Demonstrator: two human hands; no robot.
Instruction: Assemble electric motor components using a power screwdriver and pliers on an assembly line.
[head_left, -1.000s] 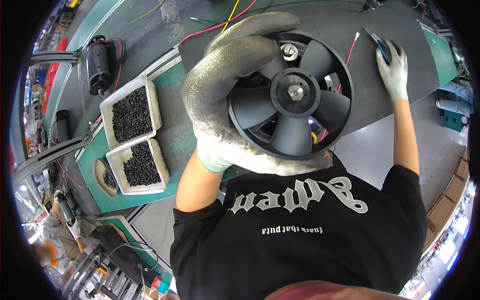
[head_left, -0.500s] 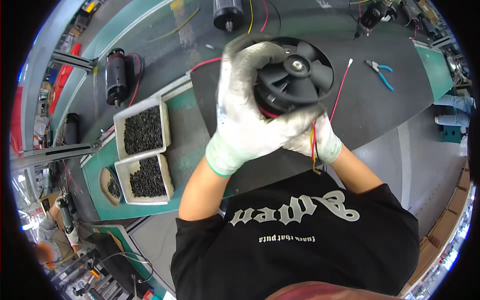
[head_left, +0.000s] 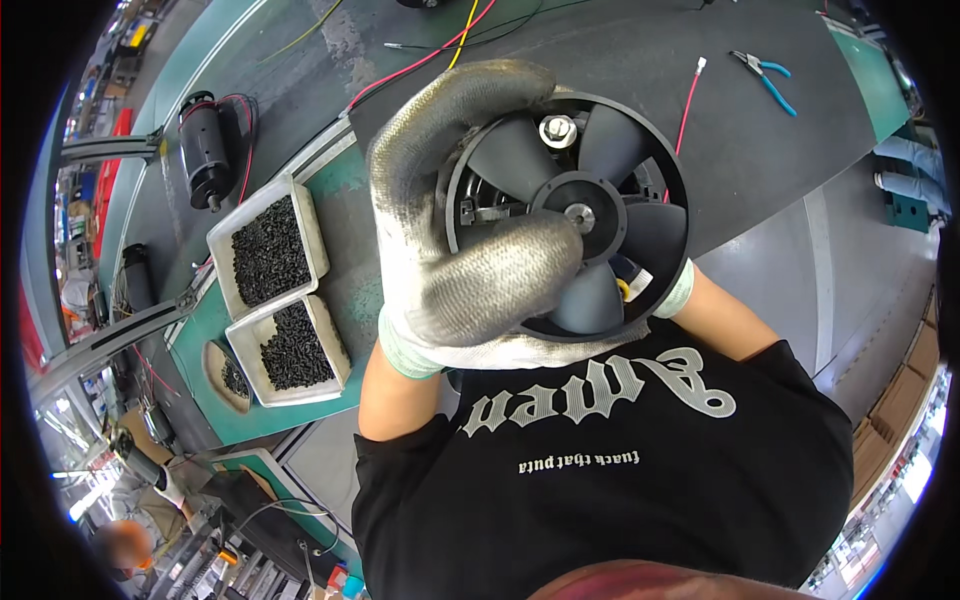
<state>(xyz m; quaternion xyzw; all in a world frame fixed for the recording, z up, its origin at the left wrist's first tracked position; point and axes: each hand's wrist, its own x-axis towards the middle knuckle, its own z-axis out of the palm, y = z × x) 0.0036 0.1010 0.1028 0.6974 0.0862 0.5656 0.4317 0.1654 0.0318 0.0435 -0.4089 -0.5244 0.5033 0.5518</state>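
Observation:
A black round motor with a fan (head_left: 650, 240) is held up in front of my chest, its blades facing me. My left hand (head_left: 420, 240), in a white glove with a grey coating, is closed on the ring at its left side. The fingers curl over the top rim, and the thumb lies across the front by the metal shaft in the hub (head_left: 605, 215). Behind the fan's lower right is my right hand (head_left: 680, 290); mainly its glove cuff shows, and its fingers are hidden. Through the blades a bolt head (head_left: 558, 131) is visible near the top.
Two white bins (head_left: 318, 235) of small black parts and a smaller tray (head_left: 215, 375) stand at the left. Beyond them lies a black cylindrical motor (head_left: 204, 150) with wires. Blue-handled pliers (head_left: 775, 85) and a red wire (head_left: 689, 105) lie at the right. A co-worker (head_left: 150, 500) is at lower left.
The fan has come nearer and tipped so its blades face me more squarely. My left thumb has moved onto its front by the hub. The hanging wires have gone out of sight.

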